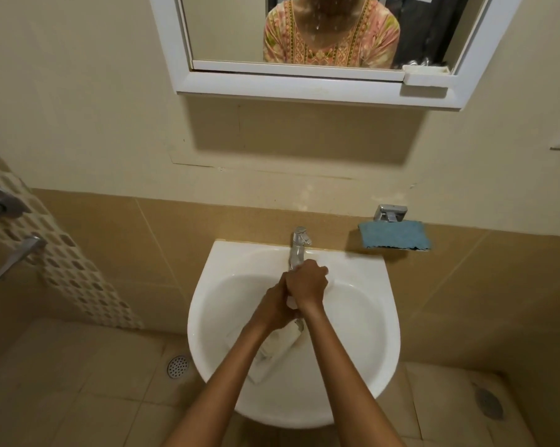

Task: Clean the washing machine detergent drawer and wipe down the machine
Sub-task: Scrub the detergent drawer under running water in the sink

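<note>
Your white plastic detergent drawer (280, 345) is in the white ceramic wash basin (362, 317). It sits tilted, far end up under the chrome pillar tap (299, 245), near end low towards you. Can't tell whether water is running.

Both hands are on the far end. Left hand (272, 308) is wrapped round the drawer from the left. Right hand (306, 285) is clamped over the top just below the spout, fingers (319, 271) curled tight. The two hands touch. Can't tell whether the right hand also holds a brush or pad; its palm side is hidden.

Handling, my read:
- Light, hollow, rigid moulding. Weight is no issue.
- Wet and probably soapy, so expect it to be slippery. A smooth-face pinch is likely to slide.
- Partition walls look thin. Don't lever on them or twist the body; they could crack.
- Hard plastic against ceramic: a drop into the basin could chip a corner or clip.

Where to hold: grip across the two long outer side walls, thumb on one, fingers on the other, near mid-length for balance. The front panel is the stiffest part, good for carrying. Keep one hand gripping while the other scrubs, and keep it low over the bowl.

The blue microfibre cloth (393, 236) lies on the chrome wall bracket (390, 212) right of the tap, within reach for the wipe-down.
</note>
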